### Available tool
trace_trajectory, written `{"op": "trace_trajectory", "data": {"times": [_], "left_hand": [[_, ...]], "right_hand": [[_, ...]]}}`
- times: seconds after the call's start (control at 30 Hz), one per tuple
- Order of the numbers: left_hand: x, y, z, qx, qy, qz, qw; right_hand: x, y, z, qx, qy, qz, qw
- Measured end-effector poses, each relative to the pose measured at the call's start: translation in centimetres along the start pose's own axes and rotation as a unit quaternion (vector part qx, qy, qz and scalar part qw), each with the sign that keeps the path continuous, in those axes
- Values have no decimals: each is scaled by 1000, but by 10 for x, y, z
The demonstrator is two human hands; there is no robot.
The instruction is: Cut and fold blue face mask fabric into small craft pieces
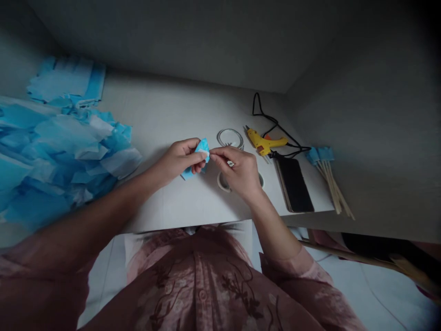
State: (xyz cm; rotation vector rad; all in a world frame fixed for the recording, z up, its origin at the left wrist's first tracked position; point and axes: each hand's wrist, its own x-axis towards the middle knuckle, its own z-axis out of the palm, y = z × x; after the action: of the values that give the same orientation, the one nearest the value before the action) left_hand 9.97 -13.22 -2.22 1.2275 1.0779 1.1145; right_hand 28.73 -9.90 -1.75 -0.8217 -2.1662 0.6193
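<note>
In front of my body, my left hand [184,156] pinches a small folded piece of blue and white crepe-like sheet [202,146] between thumb and fingers. The fingertips of my right hand [239,168] are pinched together right at that piece's right edge; whatever lies between them is too small to make out. More blue material [187,173] shows below my left hand, partly hidden by it. Behind my right hand lies a coil of thin wire [230,130]. A roll of tape [223,183] is partly covered by the same hand.
A heap of crumpled blue and white sheets [69,151] covers the table's left side, with a flatter stack [69,80] behind. To the right lie a yellow glue gun [263,141] with a black cord [267,115], a dark phone [294,184] and several blue-tipped sticks [332,184] by the wall.
</note>
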Motion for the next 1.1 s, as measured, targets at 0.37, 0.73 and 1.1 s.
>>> {"op": "trace_trajectory", "data": {"times": [0.37, 0.73, 1.1], "left_hand": [[1, -2, 0, -106, -28, -45, 993], [0, 2, 0, -222, -90, -74, 968], [4, -5, -5, -100, 12, -42, 994]], "right_hand": [[3, 4, -5, -175, 57, -157, 970], [1, 19, -1, -228, 112, -316, 914], [10, 21, -4, 254, -1, 112, 961]]}}
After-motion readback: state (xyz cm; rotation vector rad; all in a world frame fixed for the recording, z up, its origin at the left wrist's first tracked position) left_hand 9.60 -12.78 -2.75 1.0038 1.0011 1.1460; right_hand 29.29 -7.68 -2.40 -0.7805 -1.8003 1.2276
